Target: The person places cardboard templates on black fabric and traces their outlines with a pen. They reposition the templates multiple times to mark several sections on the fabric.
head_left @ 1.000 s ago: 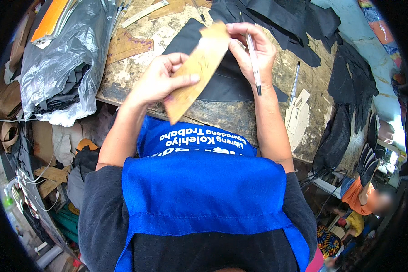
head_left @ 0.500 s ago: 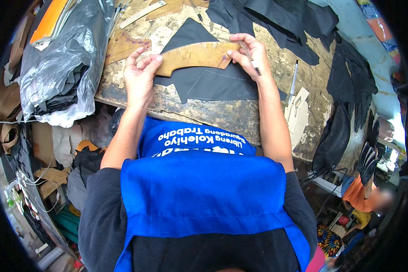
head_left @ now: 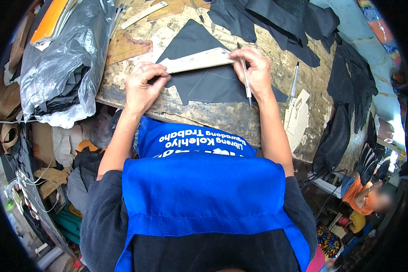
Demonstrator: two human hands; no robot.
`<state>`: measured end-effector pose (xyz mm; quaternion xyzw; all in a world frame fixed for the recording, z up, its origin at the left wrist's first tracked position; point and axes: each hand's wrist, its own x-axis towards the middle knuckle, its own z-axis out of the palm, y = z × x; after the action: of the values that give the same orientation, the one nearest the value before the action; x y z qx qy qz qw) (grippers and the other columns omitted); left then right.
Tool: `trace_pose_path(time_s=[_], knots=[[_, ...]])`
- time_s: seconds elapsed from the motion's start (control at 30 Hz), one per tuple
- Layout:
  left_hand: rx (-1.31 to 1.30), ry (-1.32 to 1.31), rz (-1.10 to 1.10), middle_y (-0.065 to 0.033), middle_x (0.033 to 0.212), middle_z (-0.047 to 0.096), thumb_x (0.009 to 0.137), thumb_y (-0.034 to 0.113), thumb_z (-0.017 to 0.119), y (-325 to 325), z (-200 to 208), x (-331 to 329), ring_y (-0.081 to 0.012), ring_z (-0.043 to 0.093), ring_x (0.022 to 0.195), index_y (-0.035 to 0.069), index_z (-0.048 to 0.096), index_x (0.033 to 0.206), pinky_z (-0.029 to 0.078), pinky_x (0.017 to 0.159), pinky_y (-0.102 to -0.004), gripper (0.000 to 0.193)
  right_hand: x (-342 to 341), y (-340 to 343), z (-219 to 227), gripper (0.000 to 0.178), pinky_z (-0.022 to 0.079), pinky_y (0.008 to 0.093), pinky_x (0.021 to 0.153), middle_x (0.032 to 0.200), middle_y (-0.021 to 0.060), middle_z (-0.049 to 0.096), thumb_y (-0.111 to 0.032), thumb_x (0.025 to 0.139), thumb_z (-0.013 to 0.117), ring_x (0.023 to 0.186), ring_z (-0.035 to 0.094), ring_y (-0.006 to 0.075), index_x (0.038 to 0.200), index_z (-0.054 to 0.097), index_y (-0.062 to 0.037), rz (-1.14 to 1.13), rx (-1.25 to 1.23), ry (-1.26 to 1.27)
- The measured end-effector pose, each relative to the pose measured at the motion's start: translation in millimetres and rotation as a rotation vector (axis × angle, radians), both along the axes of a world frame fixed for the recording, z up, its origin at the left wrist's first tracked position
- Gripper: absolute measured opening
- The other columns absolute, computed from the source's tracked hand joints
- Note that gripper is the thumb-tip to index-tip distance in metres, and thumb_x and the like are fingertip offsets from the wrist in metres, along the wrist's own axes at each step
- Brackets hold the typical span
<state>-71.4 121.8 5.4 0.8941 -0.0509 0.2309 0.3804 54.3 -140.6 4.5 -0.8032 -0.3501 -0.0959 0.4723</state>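
A curved pattern piece, pale on the face that shows now, is held up between my two hands, tilted over a black sheet of material on the worktable. My left hand pinches its left end between thumb and fingers. At the other end, my right hand grips the piece and also has a pen between its fingers, tip pointing toward me. Thin pale lines are drawn on the black sheet. Left of it lies a brown pattern piece with dark markings along its edge.
A second pen and pale pattern pieces lie on the worn wooden table at right. Black offcuts cover the far side. A plastic bag of dark material stands at left. Another person in orange is at lower right.
The pattern piece has turned from its brown face to its pale face and looks narrower. Both hands have shifted slightly nearer me, and the pen has swung more upright.
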Motion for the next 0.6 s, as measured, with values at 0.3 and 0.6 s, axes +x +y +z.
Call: trace_pose_path(time_s=[0.3, 0.6], knots=[[0.071, 0.294, 0.262, -0.0151, 0.101, 0.066, 0.064, 0.02, 0.081, 7.2, -0.7, -10.1, -0.0288, 0.059, 0.096, 0.004, 0.065, 0.109, 0.045, 0.087, -0.0355, 0.051, 2.5, -0.7, -13.7, 0.033, 0.051, 0.0281, 0.075, 0.095, 0.0097, 0.066, -0.005, 0.067, 0.078, 0.085, 0.064, 0.018, 0.098, 0.067, -0.0031, -0.08, -0.099, 0.114], [0.04, 0.176, 0.206, -0.0134, 0.092, 0.067, 0.064, 0.013, 0.079, 4.9, -5.4, -17.4, -0.0264, 0.06, 0.09, 0.003, 0.068, 0.1, 0.046, 0.084, -0.0342, 0.039, 13.8, 7.3, -21.6, 0.03, 0.05, 0.0265, 0.076, 0.098, 0.0072, 0.063, -0.003, 0.07, 0.074, 0.086, 0.063, 0.0159, 0.099, 0.066, -0.0043, -0.033, -0.036, 0.184]])
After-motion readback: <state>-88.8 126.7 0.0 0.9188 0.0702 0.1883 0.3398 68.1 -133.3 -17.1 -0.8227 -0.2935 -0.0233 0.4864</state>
